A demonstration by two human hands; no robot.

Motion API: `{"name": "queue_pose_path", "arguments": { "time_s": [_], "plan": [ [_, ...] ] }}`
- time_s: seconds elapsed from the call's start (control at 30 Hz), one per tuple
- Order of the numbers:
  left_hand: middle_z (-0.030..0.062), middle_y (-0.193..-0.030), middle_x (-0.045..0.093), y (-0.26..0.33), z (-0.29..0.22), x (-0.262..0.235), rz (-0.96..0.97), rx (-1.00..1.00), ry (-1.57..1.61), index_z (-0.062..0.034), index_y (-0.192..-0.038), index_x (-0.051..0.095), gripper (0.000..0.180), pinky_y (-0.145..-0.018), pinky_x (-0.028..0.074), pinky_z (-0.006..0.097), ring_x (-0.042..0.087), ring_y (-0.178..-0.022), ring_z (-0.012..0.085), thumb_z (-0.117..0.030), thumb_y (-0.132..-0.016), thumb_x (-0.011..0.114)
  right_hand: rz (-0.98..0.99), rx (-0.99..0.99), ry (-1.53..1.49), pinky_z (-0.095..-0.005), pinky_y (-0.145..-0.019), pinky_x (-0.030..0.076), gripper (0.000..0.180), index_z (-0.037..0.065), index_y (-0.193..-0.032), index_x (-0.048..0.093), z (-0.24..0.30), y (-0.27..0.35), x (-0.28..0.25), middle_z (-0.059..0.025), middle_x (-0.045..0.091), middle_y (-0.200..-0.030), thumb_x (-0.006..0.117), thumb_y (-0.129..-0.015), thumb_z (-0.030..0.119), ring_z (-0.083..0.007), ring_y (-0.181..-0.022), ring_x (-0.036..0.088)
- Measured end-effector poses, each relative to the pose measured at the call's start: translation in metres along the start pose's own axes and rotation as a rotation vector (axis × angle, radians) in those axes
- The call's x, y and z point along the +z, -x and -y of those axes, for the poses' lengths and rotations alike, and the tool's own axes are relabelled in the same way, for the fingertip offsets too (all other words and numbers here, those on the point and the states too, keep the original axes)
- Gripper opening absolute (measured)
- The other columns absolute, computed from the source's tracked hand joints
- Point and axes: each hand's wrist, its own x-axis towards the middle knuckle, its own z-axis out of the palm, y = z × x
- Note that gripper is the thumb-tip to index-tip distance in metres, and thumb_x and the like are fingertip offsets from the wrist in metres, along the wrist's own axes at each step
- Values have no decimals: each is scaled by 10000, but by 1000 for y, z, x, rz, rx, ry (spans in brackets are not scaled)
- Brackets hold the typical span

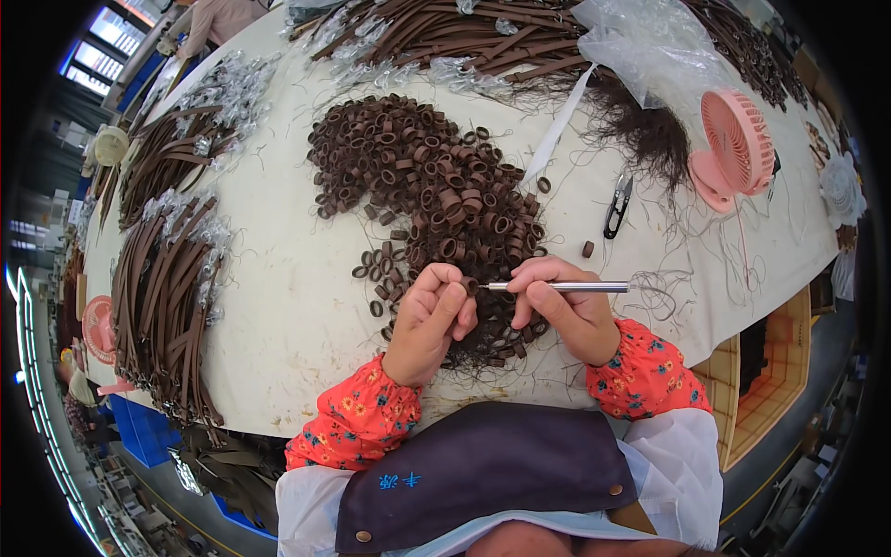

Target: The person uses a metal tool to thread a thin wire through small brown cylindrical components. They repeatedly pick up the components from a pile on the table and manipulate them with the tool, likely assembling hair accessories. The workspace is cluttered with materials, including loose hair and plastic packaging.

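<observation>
Between the fingertips of my left hand [429, 316] is a small brown strap loop [471, 286], held near the middle of the table. My right hand [562, 306] pinches a slim silver metal-handled tool [594, 287]; its thin tip points left and meets the loop. Whether the tip is inside the loop is too small to tell. Just beyond both hands spreads a large heap of brown strap loops [436, 176], with loose threads among them. One single loop [587, 249] lies apart, beyond my right hand.
Black thread snips [618, 206] and a pink fan [738, 144] stand at the right. Bundles of brown straps [167, 306] lie at the left, with more straps [464, 37] at the far edge by clear plastic [650, 46]. A wooden crate [775, 371] is at lower right.
</observation>
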Motion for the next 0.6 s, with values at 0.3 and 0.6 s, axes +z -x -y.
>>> {"name": "queue_pose_path", "arguments": {
  "time_s": [0.3,0.6],
  "plan": [
    [6,-726,509,0,1,-1,31,-4,36,-85,-1068,447,126,-582,354,224,425,-607,81,-182,-1009,501,-7,-59,51,-233,-701,476,220,-11,-1090,586,-3,0,1,-54,641,-813,486,-1005,166,-105,-748,636],
    [5,-718,508,0,1,-1,7,-15,36,-88,-1065,455,117,-577,353,226,422,-600,81,-177,-1007,505,37,-311,374,-364,-925,423,151,42,-1034,637,-4,-5,0,-4,673,-700,558,-947,138,-138,-677,665]
  ]
}}
